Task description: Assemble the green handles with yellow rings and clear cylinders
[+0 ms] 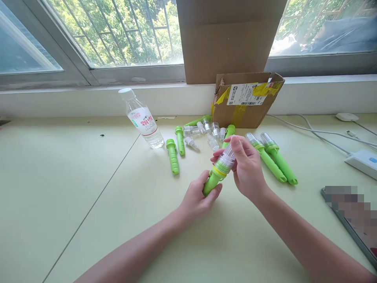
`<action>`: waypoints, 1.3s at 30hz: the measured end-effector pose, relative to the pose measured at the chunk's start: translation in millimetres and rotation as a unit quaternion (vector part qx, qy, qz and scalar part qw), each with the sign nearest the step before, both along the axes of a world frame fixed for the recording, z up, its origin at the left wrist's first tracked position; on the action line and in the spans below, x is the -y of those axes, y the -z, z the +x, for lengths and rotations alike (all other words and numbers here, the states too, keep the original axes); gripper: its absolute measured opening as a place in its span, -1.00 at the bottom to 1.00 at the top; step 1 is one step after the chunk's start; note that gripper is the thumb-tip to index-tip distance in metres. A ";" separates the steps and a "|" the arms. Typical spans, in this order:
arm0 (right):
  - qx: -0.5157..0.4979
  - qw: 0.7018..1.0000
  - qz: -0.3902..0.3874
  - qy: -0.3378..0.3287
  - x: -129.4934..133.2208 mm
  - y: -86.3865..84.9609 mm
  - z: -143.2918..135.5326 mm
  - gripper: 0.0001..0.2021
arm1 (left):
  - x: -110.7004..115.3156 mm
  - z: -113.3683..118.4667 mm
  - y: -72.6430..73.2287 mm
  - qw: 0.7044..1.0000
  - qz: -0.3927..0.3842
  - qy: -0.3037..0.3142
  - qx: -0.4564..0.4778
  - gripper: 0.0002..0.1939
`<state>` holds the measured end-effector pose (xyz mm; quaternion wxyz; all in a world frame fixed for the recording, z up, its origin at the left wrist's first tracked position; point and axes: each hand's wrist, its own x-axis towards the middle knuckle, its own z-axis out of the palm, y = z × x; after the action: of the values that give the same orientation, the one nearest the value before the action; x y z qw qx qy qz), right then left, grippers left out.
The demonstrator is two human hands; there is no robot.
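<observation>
My left hand (200,194) is closed around the green plastic handle (211,183) of a torch-shaped stick with a yellow ring. The fingers of my right hand (246,167) wrap the clear ribbed cap (228,158) at its upper end, and cap and handle are in line. Beyond my hands lie loose green handles (172,157) and several clear caps (212,141) in a heap. Another green handle (230,130) is partly hidden behind my right hand. To the right lie two capped green sticks (278,159) side by side.
A water bottle (145,125) stands at the back left. Behind the heap is an open cardboard box (247,106) against the window wall. White cables (318,131), a white power strip (363,163) and a phone (350,224) are on the right of the table (73,177).
</observation>
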<state>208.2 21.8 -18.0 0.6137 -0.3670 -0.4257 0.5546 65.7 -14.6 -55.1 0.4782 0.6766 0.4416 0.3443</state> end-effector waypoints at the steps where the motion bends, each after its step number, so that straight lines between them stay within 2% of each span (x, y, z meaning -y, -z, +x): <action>1: 0.002 1.000 0.000 0.002 0.1 0.3 0.1 -0.69 | 0.0 0.0 -0.2 1.000 -0.001 -0.002 -0.001 -0.78; 4: 0.000 1.000 -0.005 -0.012 -0.4 -0.1 1.5 -0.62 | -0.4 0.1 -1.1 1.000 -0.004 -0.011 0.006 -0.79; 8: 0.006 0.999 -0.014 -0.048 -2.5 -2.5 4.6 -0.64 | -1.2 0.1 -1.2 0.999 -0.012 -0.025 0.025 -0.79; 22: 0.057 0.998 -0.023 -0.013 -5.6 -9.0 9.2 -0.64 | 1.4 2.1 0.7 0.999 0.019 -0.037 0.013 -0.79; 28: 0.043 0.998 -0.017 -0.038 -2.7 -10.3 8.4 -0.69 | 1.1 2.6 0.6 0.999 0.008 -0.045 0.010 -0.81; 34: 0.021 0.996 -0.021 -0.086 -6.1 -8.6 12.6 -0.66 | 0.9 2.8 1.1 0.998 0.004 -0.058 0.024 -0.81; 39: 0.052 0.997 -0.018 -0.054 -8.9 -6.6 16.0 -0.70 | 2.2 2.9 2.4 0.998 0.020 -0.053 0.019 -0.82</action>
<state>224.2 30.7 -11.4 0.5532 -0.3832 -0.4663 0.5743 68.6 -16.8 -57.5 0.4542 0.6549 0.4606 0.3908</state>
